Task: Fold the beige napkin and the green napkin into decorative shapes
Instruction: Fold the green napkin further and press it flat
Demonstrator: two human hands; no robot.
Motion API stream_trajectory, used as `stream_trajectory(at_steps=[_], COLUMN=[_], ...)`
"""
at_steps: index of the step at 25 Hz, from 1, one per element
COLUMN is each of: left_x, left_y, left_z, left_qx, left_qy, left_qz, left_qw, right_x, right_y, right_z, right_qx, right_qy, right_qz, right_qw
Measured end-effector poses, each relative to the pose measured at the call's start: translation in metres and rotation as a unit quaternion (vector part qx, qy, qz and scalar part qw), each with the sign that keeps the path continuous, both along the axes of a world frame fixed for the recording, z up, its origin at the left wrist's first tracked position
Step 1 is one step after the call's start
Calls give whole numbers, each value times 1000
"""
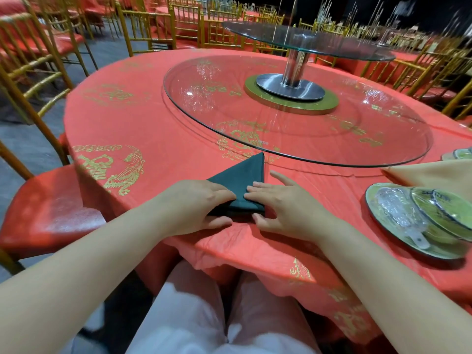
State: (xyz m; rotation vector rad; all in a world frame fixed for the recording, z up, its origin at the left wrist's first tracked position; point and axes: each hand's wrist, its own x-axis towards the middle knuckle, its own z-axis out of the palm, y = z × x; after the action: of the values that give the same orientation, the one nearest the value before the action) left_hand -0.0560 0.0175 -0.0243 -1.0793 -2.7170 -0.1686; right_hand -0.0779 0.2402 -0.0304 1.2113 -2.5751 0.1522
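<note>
The dark green napkin (241,175) lies folded into a triangle near the table's front edge, its tip pointing away from me. My left hand (201,205) holds the napkin's near left corner, fingers on top and thumb under its near edge. My right hand (281,203) presses the near right part, fingertips meeting the left hand's at the middle fold, thumb at the near edge. The beige napkin (431,172) lies flat at the far right, partly cut off by a plate.
The round table wears a red cloth (158,154) with gold prints. A large glass turntable (306,149) lies behind the napkin, with a raised glass tier (306,39) on a metal post. Wrapped green dishes (419,221) sit at the right. Gold chairs ring the table.
</note>
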Motion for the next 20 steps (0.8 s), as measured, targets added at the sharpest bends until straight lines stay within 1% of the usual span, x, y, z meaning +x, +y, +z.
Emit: stream_trajectory(at_steps=[2, 3, 5, 6, 8, 10, 12, 14, 16, 18, 20], left_x=[-1, -3, -8, -14, -24, -32, -39, -45, -50, -58, -65], left_y=[-1, -3, -4, -4, 1, 9, 19, 37, 62, 87, 108], left_z=[2, 6, 17, 26, 49, 73, 94, 107, 109, 102, 93], left_qx=[43, 75, 131, 148, 167, 161, 150, 146, 116, 65, 27], left_qy=[7, 5, 20, 26, 16, 4, -14, -41, -58, -64, -61], left_qz=[-2, 3, 5, 0, -9, -22, -40, -54, -63, -83, -109], left_qw=[999, 997, 991, 989, 986, 987, 988, 987, 990, 992, 992], right_x=[-3, -4, -7, -7, -6, 4, 21, 44, 63, 73, 77], right_y=[-2, -2, 2, 5, 13, 21, 29, 37, 45, 53, 59], right_z=[-1, 0, 7, 11, 18, 31, 49, 64, 71, 61, 48], right_qx=[-62, -108, -195, -211, -232, -293, -353, -387, -376, -343, -333], right_qy=[19, 13, -50, -81, -106, -117, -110, -105, -111, -117, -121], right_qz=[1, -6, -24, -32, -45, -75, -100, -125, -173, -238, -291], right_qw=[998, 994, 979, 974, 966, 946, 924, 908, 903, 901, 889])
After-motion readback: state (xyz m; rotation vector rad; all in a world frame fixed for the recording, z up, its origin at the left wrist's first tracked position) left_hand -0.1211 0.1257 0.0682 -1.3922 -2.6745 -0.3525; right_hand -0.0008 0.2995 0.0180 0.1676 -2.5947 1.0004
